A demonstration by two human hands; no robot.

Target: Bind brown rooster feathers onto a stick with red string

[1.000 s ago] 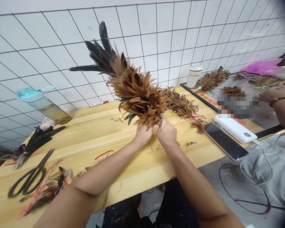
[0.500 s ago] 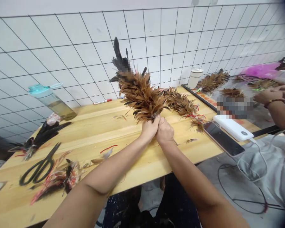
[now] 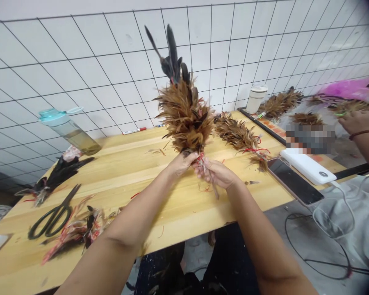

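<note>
A feather duster (image 3: 186, 112) of brown feathers, topped by long black ones, stands nearly upright over the table. My left hand (image 3: 182, 163) is closed around its base, just under the lowest feathers. Beside it, my right hand (image 3: 217, 173) holds the stick end, where red string and quill ends show between the fingers. The thin stick (image 3: 214, 189) pokes out below, toward me. A second bundle of brown feathers (image 3: 238, 133), tied with red string, lies on the table to the right.
Black scissors (image 3: 53, 217), loose feathers with red string (image 3: 86, 231) and black feathers (image 3: 60, 174) lie left. A tilted water bottle (image 3: 69, 131) stands behind them. On the right are a phone (image 3: 295, 180), a white power bank (image 3: 307, 166), a cup (image 3: 256, 99) and a co-worker's hand (image 3: 361, 123).
The duster has swung more upright, its black tip rising. My right hand has loosened from its fist and turned, uncovering the red string and stick. The left hand has shifted slightly left.
</note>
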